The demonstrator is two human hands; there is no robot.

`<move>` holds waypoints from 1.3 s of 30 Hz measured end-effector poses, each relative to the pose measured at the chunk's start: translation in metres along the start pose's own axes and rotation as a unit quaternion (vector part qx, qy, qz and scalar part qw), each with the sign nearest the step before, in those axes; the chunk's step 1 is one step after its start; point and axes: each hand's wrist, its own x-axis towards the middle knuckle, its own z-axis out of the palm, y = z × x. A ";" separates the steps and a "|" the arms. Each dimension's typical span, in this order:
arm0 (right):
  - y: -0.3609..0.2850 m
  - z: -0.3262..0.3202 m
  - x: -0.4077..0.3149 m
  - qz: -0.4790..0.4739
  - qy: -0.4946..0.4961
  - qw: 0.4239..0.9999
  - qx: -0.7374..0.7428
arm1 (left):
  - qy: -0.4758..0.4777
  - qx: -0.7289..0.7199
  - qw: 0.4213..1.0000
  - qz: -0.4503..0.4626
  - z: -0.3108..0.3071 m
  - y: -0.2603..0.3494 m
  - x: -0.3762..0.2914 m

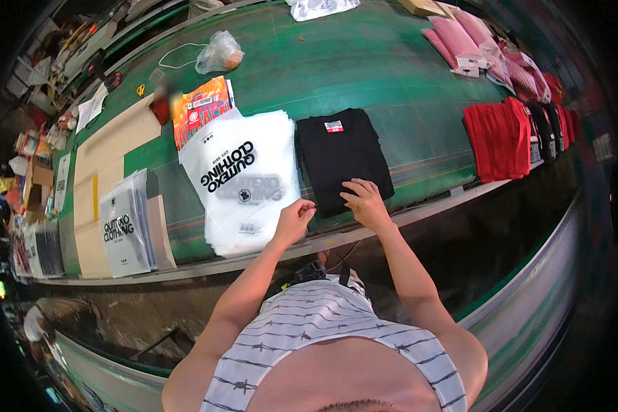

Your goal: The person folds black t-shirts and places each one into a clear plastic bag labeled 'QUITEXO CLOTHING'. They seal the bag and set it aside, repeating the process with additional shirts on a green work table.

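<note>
A folded black T-shirt (pixel 340 154) with a neck label lies on the green table in front of me. My right hand (pixel 361 202) rests on its lower part with the fingers spread. My left hand (pixel 296 219) is at the lower right edge of a stack of white printed plastic garment bags (pixel 247 206), its thumb and fingertips close together; whether they pinch a bag edge I cannot tell. The bag stack lies directly left of the T-shirt and partly over an orange printed package (pixel 198 105).
Folded red garments (pixel 497 139) stand in a row at the right, with pink packages (pixel 461 44) behind them. Packed garments in printed bags (pixel 126 226) lie on cardboard at the left. Yellow scissors (pixel 140 90) and a clear plastic bag (pixel 220 53) lie farther back. The table's metal edge (pixel 417 215) runs before me.
</note>
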 end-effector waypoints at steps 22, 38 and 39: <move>-0.112 -0.041 0.085 -0.112 -0.065 0.941 0.314 | -0.036 -0.622 0.781 -0.038 0.044 0.028 -0.012; -0.104 -0.008 0.163 0.066 -0.357 0.836 0.412 | 0.078 -0.545 0.828 -0.106 -0.146 0.002 -0.094; -0.113 -0.008 0.163 0.064 -0.297 0.847 0.437 | 0.077 -0.544 0.828 -0.114 -0.162 -0.004 -0.097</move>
